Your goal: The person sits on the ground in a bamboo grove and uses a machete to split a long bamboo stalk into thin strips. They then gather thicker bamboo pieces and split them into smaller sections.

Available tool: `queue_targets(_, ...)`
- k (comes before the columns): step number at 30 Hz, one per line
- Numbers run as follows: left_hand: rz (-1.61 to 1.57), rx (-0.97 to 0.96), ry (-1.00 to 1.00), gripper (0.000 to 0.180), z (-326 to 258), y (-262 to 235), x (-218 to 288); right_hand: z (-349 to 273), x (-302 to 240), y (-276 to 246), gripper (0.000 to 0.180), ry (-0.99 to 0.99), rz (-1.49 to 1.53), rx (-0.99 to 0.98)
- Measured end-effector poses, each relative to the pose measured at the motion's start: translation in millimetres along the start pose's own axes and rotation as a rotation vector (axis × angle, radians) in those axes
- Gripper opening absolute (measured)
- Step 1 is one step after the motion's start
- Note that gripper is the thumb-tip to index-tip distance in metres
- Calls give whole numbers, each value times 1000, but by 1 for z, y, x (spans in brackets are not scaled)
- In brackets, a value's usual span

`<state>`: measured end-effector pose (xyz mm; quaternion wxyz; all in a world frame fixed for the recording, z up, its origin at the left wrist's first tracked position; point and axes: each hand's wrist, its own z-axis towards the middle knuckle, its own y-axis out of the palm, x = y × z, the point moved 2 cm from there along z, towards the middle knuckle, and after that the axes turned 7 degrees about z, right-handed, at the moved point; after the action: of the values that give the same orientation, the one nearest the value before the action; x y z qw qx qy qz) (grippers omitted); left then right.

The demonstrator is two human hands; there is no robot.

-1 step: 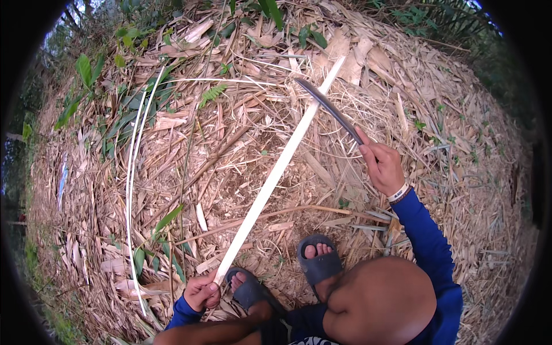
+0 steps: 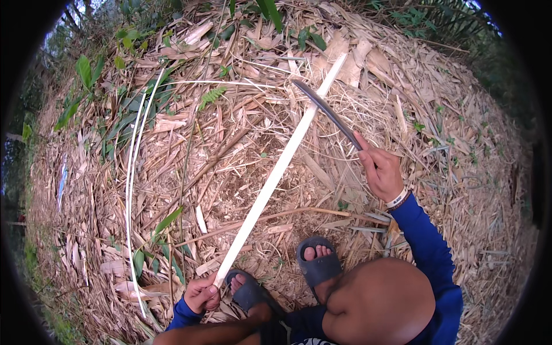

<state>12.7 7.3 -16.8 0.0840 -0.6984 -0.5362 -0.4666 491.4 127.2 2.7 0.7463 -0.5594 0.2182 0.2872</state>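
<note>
Over the dry-leaf ground (image 2: 460,172), near its lower edge, left hand (image 2: 202,293) is closed round the near end of a long pale bamboo strip (image 2: 270,184) that slants up to the far side, while right hand (image 2: 382,172) is clenched on the handle of a dark knife (image 2: 328,112) whose blade lies across the strip's upper part. Nothing has shifted from the frame before, same pose, so the cut looks paused or barely begun. Two thin white slivers (image 2: 133,172) lie at left, a brown stick (image 2: 287,215) runs under the strip, and sandalled feet (image 2: 319,267) sit close to its lower end.
</note>
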Motion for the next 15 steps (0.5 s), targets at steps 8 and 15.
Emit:
queue_targets(8, 54, 22, 9, 45, -29, -16, -5, 10, 25, -24, 35, 75, -11, 46)
queue_targets(15, 55, 80, -5, 43, -24, -28, -3, 43, 51, -32, 37, 433, -86, 61)
